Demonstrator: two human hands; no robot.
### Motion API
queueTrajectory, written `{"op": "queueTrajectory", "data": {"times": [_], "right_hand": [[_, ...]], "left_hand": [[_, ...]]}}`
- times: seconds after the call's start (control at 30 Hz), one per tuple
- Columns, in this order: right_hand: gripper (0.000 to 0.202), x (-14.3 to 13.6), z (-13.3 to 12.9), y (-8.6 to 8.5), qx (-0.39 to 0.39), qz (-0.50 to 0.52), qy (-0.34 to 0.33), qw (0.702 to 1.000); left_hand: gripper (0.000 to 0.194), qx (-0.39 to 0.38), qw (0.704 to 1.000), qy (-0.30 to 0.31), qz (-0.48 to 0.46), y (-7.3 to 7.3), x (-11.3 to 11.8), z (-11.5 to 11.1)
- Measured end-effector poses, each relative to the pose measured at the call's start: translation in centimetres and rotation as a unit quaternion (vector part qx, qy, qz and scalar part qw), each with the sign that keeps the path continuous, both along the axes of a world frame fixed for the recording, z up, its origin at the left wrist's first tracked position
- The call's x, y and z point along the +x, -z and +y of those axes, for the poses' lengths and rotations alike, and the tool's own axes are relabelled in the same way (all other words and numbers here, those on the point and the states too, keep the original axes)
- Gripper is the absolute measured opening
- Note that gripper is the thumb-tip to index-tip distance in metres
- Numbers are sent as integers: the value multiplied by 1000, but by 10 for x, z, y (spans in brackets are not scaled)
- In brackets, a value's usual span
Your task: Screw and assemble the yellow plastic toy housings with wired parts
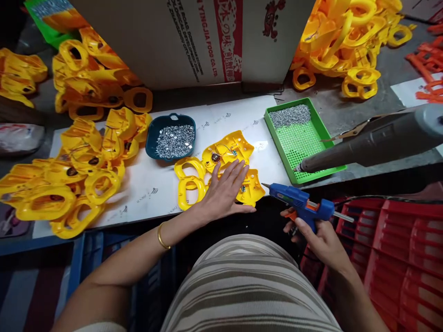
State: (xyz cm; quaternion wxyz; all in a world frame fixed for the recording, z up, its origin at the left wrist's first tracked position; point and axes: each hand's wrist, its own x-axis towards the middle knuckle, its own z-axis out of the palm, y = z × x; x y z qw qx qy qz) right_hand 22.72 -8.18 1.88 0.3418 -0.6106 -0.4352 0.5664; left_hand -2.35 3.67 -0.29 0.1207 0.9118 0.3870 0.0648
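Note:
My right hand is wrapped round the handle of a blue glue gun with an orange trigger. The gun's nozzle points left, just right of the yellow parts, and a glue stick sticks out behind. My left hand lies with fingers spread over the nearer of two yellow plastic housing halves, partly hiding it. Just behind it lies the other yellow housing half, inner side up, with thin wires, a round dark piece and a small circuit board. Both halves have ring-shaped handles at the left.
A dark teal bowl of small metal pieces and a green tray of screws flank the work. Over the tray leans a grey power screwdriver. Yellow housings are piled left; a carton stands behind.

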Motion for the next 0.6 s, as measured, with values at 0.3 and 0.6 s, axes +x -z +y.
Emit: {"op": "queueTrajectory", "data": {"times": [0.3, 0.6], "right_hand": [[40, 9, -3, 7, -48, -9, -33, 998], [46, 7, 0, 0, -69, -91, -63, 991]], "left_hand": [[104, -16, 1000, -10, -8, -1, 1, -1], [102, -14, 1000, -10, -2, -5, 3, -1]]}}
